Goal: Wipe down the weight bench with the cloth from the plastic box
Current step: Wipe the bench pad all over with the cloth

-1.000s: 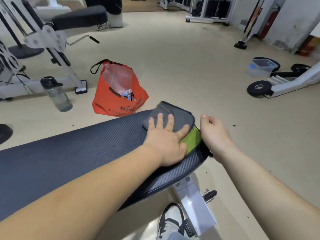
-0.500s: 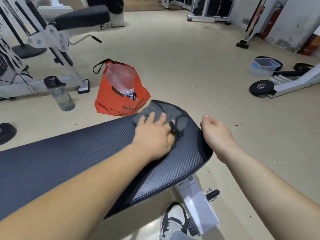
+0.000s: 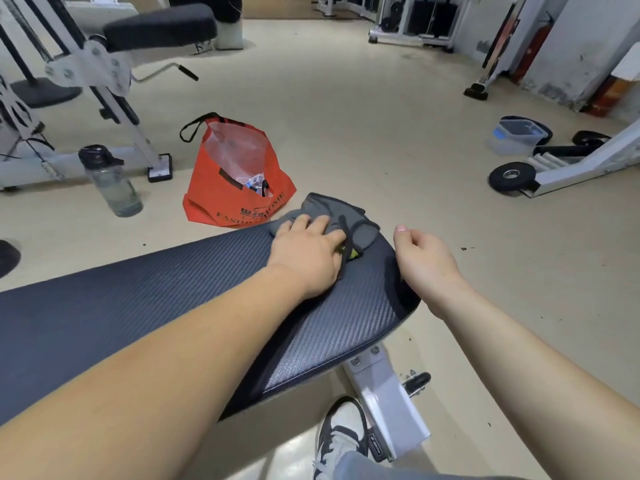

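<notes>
A dark, textured weight bench pad (image 3: 156,306) runs from the left edge to the middle of the view. A grey cloth (image 3: 332,216) with a black trim and a sliver of green lies bunched at the pad's far right end. My left hand (image 3: 308,254) presses down on the cloth, fingers spread over it. My right hand (image 3: 426,261) hovers just off the pad's right edge, fingers loosely curled, holding nothing. The clear plastic box (image 3: 516,136) sits on the floor far right.
An orange shopping bag (image 3: 235,181) stands on the floor behind the bench, a clear water bottle (image 3: 110,181) to its left. A white gym machine (image 3: 86,81) fills the upper left. Weight plates (image 3: 510,176) lie at right. My shoe (image 3: 341,438) is by the bench's white leg (image 3: 391,403).
My left hand has slid the cloth leftward and toward the pad's far edge, bunching it so the green side is nearly hidden. My right hand has stayed by the bench end.
</notes>
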